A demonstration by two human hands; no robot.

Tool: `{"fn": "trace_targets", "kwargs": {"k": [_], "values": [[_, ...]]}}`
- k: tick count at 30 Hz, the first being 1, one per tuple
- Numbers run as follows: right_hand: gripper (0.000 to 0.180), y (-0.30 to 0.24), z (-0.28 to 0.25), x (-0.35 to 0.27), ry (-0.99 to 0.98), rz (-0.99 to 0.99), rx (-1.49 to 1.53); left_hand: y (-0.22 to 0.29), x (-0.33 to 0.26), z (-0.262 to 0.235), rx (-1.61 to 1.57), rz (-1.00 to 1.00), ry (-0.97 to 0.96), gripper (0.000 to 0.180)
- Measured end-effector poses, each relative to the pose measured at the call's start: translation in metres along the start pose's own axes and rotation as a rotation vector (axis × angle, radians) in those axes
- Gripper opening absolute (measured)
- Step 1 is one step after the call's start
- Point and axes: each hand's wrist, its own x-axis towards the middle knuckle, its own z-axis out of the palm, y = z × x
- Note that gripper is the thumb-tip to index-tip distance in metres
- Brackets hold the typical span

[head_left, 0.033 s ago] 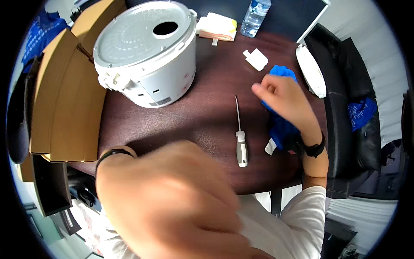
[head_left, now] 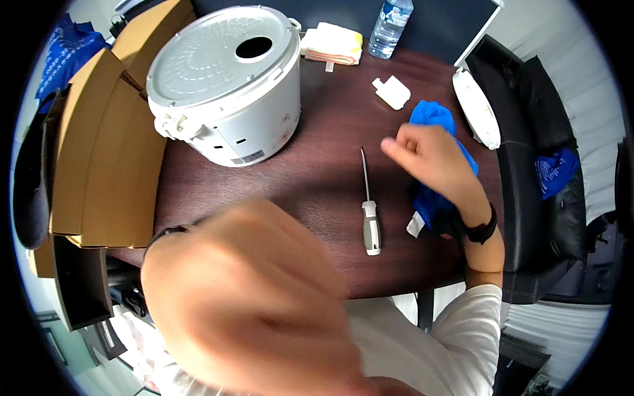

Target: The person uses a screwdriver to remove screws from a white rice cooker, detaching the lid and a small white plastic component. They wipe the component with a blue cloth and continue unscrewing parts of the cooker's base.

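Close to the camera, my left hand is large and smeared by motion, and its fingers cannot be made out. My right hand is over a crumpled blue cloth on the right of the table, its fingers curled in and thumb forward; nothing shows in it. Whether it touches the cloth, I cannot tell. Between my hands lies a screwdriver with a grey and white handle, its thin shaft pointing away. A white rice cooker body stands at the far left, its metal top plate having a round hole.
Cardboard boxes line the left side. At the back are a folded towel and a water bottle. A small white plastic part and a long white cover lie at the right, beside a black sofa.
My left hand has shifted slightly left. My right hand has moved a little left and down. The cooker and screwdriver look the same, apart from a slight shift of the view.
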Motion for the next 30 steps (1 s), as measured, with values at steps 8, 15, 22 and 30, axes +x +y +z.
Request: {"fn": "trace_targets", "kwargs": {"k": [8, 15, 22, 30], "values": [[0.071, -0.010, 0.050, -0.054, -0.406, -0.104, -0.268, 0.014, -0.034, -0.027, 1.167, -0.439, 0.718, 0.031], [0.070, -0.006, 0.060, -0.060, -0.384, -0.178, -0.506, -0.025, -0.091, -0.049, 1.377, -0.536, 0.648, 0.056], [0.031, 0.012, 0.041, -0.057, -0.318, -0.017, -0.088, -0.034, -0.103, -0.049, 1.370, -0.555, 0.679, 0.059], [0.018, 0.021, -0.016, -0.020, -0.092, 0.059, 0.801, -0.054, -0.145, -0.093, 0.661, -0.641, 1.476, 0.077]]}}
